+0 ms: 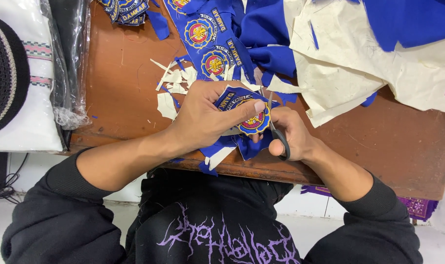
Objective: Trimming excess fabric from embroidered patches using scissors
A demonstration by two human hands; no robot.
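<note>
My left hand [205, 115] grips a blue embroidered patch [247, 115] with a red and yellow round emblem, thumb pressed on its face. My right hand [291, 132] holds a pair of black-handled scissors [277, 128], its blades pointing up along the patch's right edge. Both hands hover over the near edge of a brown wooden table [124, 93]. Blue fabric trimmings [242, 146] hang below the patch.
A strip of uncut blue patches [207, 39] runs up the table. Cream backing scraps [176, 83] lie to the left; large cream sheets [359, 63] and blue cloth [408, 19] cover the right. White folded textiles in plastic [36, 73] lie at the far left.
</note>
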